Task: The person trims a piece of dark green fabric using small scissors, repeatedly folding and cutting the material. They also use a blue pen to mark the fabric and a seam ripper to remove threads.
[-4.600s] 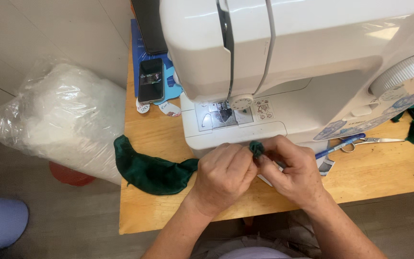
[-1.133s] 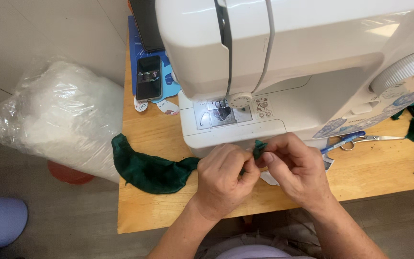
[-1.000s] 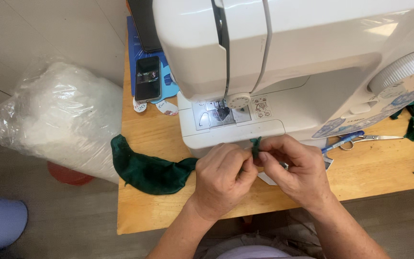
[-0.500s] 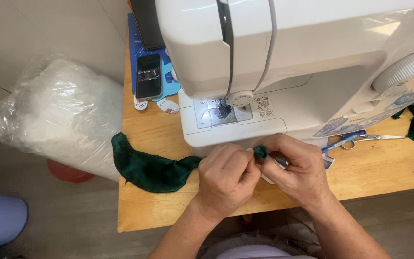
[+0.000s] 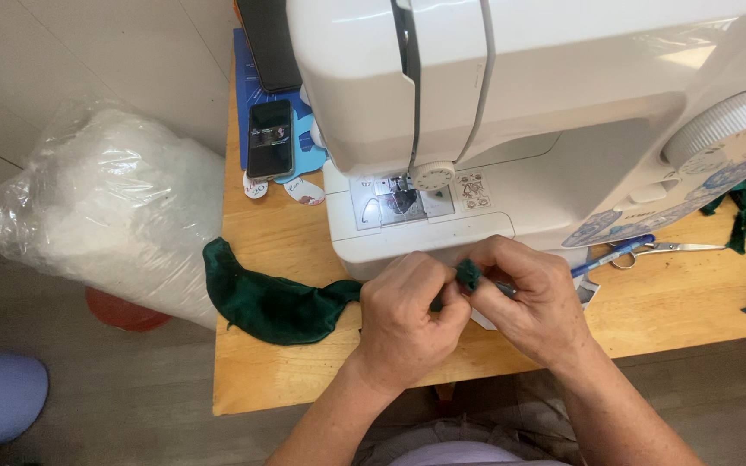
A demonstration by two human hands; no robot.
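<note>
2 hands pinch the near end of a dark green fabric piece (image 5: 274, 302): left hand (image 5: 403, 315) and right hand (image 5: 533, 298) clenched on it. At 12 o'clock stands the sewing machine (image 5: 520, 112); the fabric isn't under its needle yet.

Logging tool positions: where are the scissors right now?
Head view, right side: the scissors lie on the wooden table beside the sewing machine base, just beyond the right hand.

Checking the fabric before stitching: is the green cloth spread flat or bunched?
Bunched. The green cloth lies crumpled on the table, its end pinched between left hand and right hand.
</note>
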